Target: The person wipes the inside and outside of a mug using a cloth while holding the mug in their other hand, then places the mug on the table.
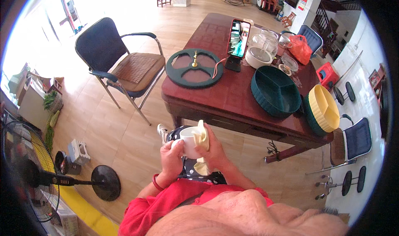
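Note:
Over my lap, my left hand [170, 160] has its fingers closed around the handle side of a white mug [189, 148]. My right hand [215, 151] grips a pale yellow cloth [202, 168] and presses it against the mug's right side and rim. Part of the cloth is tucked over the mug's opening, and a loose end hangs below. Both hands are in front of the near edge of a dark red table [183, 95], apart from it. The mug's inside is partly hidden by the cloth.
On the table are a green ring-shaped frame [178, 79], a propped phone [238, 40], a glass pot [266, 40], a red plastic bag [300, 49], a green divided tray [265, 104] and a yellow one [312, 107]. A chair [101, 40] stands left, a floor fan [31, 173] lower left.

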`<state>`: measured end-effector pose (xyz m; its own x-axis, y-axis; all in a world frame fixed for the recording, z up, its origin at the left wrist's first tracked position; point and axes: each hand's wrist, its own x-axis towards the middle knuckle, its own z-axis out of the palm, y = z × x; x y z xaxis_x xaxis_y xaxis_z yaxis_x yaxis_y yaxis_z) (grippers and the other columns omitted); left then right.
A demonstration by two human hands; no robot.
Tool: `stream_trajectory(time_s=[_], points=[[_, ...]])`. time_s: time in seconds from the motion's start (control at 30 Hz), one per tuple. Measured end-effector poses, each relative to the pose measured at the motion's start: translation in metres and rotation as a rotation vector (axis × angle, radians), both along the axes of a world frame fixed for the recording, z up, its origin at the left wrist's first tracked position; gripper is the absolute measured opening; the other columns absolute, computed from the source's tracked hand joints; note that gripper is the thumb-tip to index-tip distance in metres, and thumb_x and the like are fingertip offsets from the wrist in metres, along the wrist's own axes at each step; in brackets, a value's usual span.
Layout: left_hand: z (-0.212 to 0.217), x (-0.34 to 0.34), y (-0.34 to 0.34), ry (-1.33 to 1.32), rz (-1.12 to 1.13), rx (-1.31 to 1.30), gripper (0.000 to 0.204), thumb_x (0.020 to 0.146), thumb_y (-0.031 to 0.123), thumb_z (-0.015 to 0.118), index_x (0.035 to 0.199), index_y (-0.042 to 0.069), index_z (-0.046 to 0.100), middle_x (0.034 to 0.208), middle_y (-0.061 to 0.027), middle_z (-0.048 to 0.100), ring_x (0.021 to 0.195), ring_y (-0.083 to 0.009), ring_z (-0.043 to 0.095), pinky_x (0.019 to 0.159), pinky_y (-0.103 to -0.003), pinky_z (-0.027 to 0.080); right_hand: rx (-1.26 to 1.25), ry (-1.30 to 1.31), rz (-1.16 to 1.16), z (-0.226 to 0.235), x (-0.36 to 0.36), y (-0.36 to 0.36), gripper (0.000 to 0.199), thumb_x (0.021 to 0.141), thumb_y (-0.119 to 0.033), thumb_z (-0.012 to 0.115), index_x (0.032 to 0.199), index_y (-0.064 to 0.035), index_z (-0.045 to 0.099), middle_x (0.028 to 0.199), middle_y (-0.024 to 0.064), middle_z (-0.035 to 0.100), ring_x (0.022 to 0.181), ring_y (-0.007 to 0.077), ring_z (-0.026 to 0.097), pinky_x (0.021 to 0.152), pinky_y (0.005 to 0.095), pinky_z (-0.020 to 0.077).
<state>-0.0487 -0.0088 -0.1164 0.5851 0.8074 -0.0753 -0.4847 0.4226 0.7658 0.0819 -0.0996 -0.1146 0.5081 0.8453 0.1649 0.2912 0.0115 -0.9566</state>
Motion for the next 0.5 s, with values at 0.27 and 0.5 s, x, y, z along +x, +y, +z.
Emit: stream_trajectory(time_s=[0.27, 0.5], points=[[0.009, 0.004, -0.014, 0.162, -0.024, 0.247, 0.016, 0.085, 0.010, 0.062, 0.070, 0.005, 0.059, 0.060, 0.0051, 0.050, 0.054, -0.0024, 0.041, 0.050, -0.018, 0.031, 0.173, 0.226, 0.027, -0.014, 0.005, 0.005, 0.098, 0.067, -0.037, 0.078, 0.139, -0.0021, 0.022, 0.124, 0.0161, 0.049, 0.114, 0.0228, 0.049, 0.094, 0.0337, 0.0395], [-0.002, 0.001, -0.003, -0.181, -0.271, -0.064, 0.032, 0.088, 0.020, 0.057, 0.059, 0.011, 0.044, 0.056, 0.0025, 0.042, 0.050, -0.0064, 0.035, 0.047, -0.024, 0.029, 0.324, 0.752, 0.426, -0.015, 0.028, -0.005, 0.101, 0.064, -0.051, 0.078, 0.139, -0.0068, 0.027, 0.125, 0.0097, 0.050, 0.110, 0.0194, 0.052, 0.093, 0.0333, 0.0424]])
